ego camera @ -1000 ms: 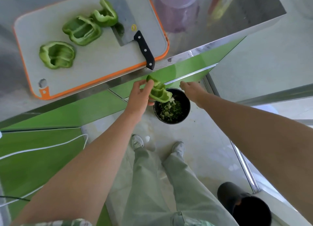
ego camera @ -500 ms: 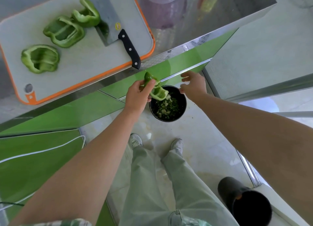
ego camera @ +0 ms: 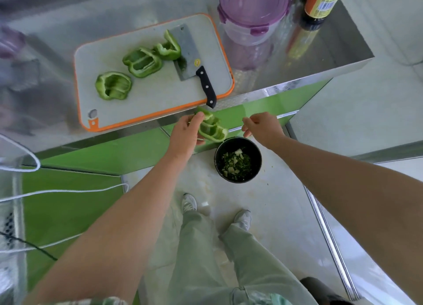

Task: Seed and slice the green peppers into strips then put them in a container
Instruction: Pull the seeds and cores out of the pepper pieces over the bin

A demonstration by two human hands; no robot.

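My left hand (ego camera: 185,134) grips a green pepper half (ego camera: 211,128), held off the counter's front edge, just above and left of a black bin (ego camera: 238,159) on the floor with green scraps in it. My right hand (ego camera: 263,126) hovers right of the pepper, fingers loosely curled, holding nothing that I can make out. Three more pepper pieces (ego camera: 113,85) (ego camera: 142,62) (ego camera: 169,47) lie on the orange-rimmed cutting board (ego camera: 160,98). A cleaver (ego camera: 194,60) with a black handle rests on the board's right side. A clear container with a purple lid (ego camera: 253,14) stands behind the board.
A dark sauce bottle (ego camera: 320,2) stands right of the container on the steel counter (ego camera: 297,53). White cord (ego camera: 57,192) hangs along the green cabinet front at the left. Another dark bin (ego camera: 320,291) is at the bottom right, near my legs and shoes.
Both hands have risen away from the bin toward the counter edge, the left still holding the pepper half. The view has tilted up, showing more of the counter.
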